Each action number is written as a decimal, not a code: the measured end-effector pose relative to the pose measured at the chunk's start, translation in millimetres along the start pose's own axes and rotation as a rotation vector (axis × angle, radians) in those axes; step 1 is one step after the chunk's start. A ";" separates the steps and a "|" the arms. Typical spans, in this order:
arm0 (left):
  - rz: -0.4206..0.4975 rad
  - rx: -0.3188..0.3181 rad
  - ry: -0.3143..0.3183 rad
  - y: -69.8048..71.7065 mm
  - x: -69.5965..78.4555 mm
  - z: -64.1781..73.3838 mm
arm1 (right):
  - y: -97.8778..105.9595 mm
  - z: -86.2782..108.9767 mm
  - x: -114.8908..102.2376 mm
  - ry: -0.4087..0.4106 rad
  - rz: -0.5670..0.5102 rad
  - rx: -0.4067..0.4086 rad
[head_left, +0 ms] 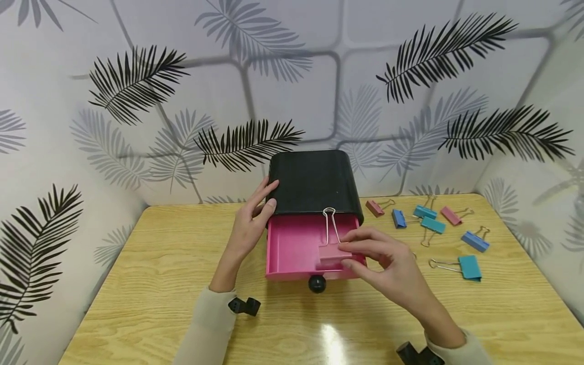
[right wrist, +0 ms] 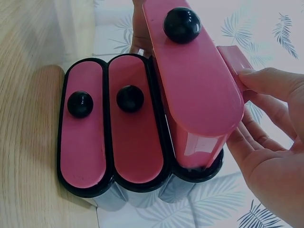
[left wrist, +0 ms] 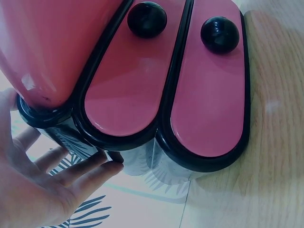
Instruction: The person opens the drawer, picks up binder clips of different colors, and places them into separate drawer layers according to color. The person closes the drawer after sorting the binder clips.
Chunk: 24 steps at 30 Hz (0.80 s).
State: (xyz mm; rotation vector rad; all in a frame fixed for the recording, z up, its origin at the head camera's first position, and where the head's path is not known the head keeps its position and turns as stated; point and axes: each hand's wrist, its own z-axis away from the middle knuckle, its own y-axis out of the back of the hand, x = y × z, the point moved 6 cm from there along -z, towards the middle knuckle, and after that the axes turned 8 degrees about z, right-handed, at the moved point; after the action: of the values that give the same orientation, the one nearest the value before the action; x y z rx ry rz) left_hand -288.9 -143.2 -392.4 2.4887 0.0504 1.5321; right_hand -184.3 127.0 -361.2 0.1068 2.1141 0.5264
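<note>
A pink binder clip (head_left: 329, 253) with silver wire handles pointing away is pinched between the thumb and fingers of my right hand (head_left: 394, 263). It is over the right part of a pulled-out pink drawer (head_left: 289, 246), whose front has a round black knob (head_left: 317, 284). The drawer is the top one of a black drawer unit (head_left: 312, 182); in the right wrist view, two lower pink drawers (right wrist: 85, 142) are closed. My left hand (head_left: 248, 220) rests against the unit's left side, its fingers (left wrist: 88, 166) extended along it in the left wrist view.
To the right of the unit, several binder clips lie on the wooden table (head_left: 173, 284): teal ones (head_left: 470, 268), blue ones (head_left: 475, 241) and pink ones (head_left: 451, 215). A leaf-patterned wall covering (head_left: 292, 101) stands behind and at both sides of the table.
</note>
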 end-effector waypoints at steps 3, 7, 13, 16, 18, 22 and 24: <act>0.003 -0.003 0.000 0.6 -2.0 -0.1 | -3.5 -0.7 0.3 -0.005 0.010 -0.009; 0.016 -0.005 0.013 -1.5 10.9 1.3 | -8.4 -1.6 0.4 -0.002 0.034 -0.016; 0.024 -0.019 0.036 -4.5 38.2 5.7 | -14.4 -4.8 -4.7 0.045 0.114 -0.015; 0.020 -0.015 0.040 -4.4 40.9 6.3 | -17.3 -7.7 -7.0 0.063 0.135 -0.017; 0.020 -0.014 0.040 -4.4 41.7 6.2 | -18.4 -9.4 -8.1 0.067 0.144 -0.016; 0.018 -0.010 0.032 -3.7 40.9 5.8 | -22.4 -12.8 -9.8 0.079 0.136 -0.034; 0.017 -0.009 0.029 -3.2 40.1 5.5 | -25.2 -14.8 -11.0 0.097 0.151 -0.044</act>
State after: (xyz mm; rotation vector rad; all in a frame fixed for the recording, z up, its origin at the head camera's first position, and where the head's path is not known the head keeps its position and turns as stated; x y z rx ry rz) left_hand -265.5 -135.3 -360.2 2.4670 0.0270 1.5714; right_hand -186.9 96.3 -355.8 0.2205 2.1987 0.6793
